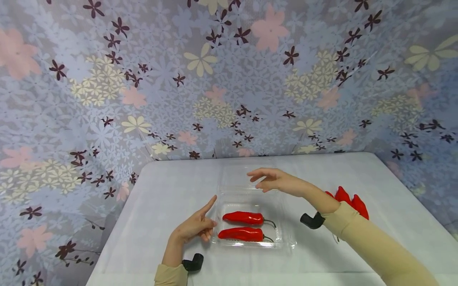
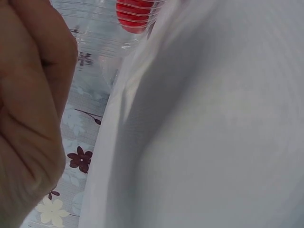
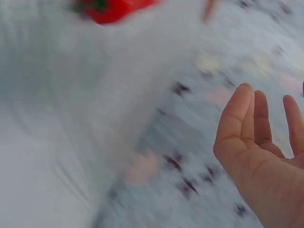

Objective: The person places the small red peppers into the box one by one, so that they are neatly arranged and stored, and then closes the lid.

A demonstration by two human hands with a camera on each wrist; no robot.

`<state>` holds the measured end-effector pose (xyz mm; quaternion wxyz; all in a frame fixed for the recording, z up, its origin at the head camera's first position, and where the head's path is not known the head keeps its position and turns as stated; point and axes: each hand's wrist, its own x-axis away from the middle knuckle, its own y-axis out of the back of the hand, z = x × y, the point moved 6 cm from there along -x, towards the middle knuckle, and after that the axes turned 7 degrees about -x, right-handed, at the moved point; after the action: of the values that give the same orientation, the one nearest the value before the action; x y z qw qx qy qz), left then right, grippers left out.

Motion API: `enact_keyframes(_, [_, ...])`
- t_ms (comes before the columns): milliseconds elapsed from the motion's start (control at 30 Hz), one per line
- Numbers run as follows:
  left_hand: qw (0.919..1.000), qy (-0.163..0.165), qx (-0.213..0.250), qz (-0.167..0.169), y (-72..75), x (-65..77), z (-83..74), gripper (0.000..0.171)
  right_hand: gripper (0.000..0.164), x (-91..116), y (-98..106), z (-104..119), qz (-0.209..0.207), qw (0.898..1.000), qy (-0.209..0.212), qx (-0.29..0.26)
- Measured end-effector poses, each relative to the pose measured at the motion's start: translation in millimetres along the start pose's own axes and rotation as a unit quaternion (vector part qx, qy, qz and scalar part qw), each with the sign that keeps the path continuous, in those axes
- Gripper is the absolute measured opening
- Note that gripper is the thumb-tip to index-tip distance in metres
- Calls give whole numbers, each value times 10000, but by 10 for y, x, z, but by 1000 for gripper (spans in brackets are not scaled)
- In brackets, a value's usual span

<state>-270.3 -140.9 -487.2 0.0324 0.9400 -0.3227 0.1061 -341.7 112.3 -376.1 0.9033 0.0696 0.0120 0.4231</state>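
A clear plastic clamshell box (image 1: 250, 200) lies on the table, its lid (image 1: 232, 176) folded back toward the wall. Two red chili peppers (image 1: 244, 234) with green stems rest side by side in its base, and part of one red pepper (image 2: 133, 14) shows through the plastic in the left wrist view. Beside the box's left edge is my left hand (image 1: 195, 226), index finger extended, the others bent; whether it touches the plastic is unclear. My right hand (image 1: 277, 180) hovers over the lid area, fingers loosely bent and apart, holding nothing.
More red peppers (image 1: 359, 205) lie on the table's right side, partly hidden by my right forearm. A white cloth (image 1: 171, 182) covers the table. Flowered fabric (image 1: 229, 79) hangs behind and on both sides.
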Motion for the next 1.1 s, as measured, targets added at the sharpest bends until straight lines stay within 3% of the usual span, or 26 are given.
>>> enact_keyframes(167, [10000, 53, 10, -33, 8, 7, -8, 84, 44, 397, 319, 405, -750, 9953, 601, -123])
enact_keyframes(367, [10000, 71, -8, -54, 6, 19, -8, 83, 45, 968, 597, 706, -1542, 9779, 1331, -473])
enact_keyframes(500, [9999, 75, -49, -109, 8, 32, -12, 82, 47, 1347, 735, 633, -2067, 9644, 1472, -742])
enact_keyframes(667, [9999, -45, -88, -54, -1, 5, -44, 82, 47, 1838, 935, 247, -2823, 9449, 1311, -1019])
enact_keyframes(767, [9999, -69, -100, -20, -8, -16, -47, 82, 44, 2141, 1072, -120, -3436, 9288, 913, -1041])
enact_keyframes(867, [9999, -33, -106, -22, -8, -16, -32, 82, 39, 2392, 1139, -509, -3912, 9196, -69, -364])
enact_keyframes(933, [9999, -11, -117, -20, -7, -10, -17, 82, 39, 2503, 1128, -738, -3948, 9144, -892, 66])
enact_keyframes(1000, [9999, 16, -121, -11, -12, -2, -6, 82, 49, 2570, 1089, -909, -3813, 9105, -1549, 392])
enact_keyframes(1100, [9999, 28, -103, 22, -21, 4, 3, 82, 70, 2606, 1025, -1063, -3613, 9061, -2152, 456])
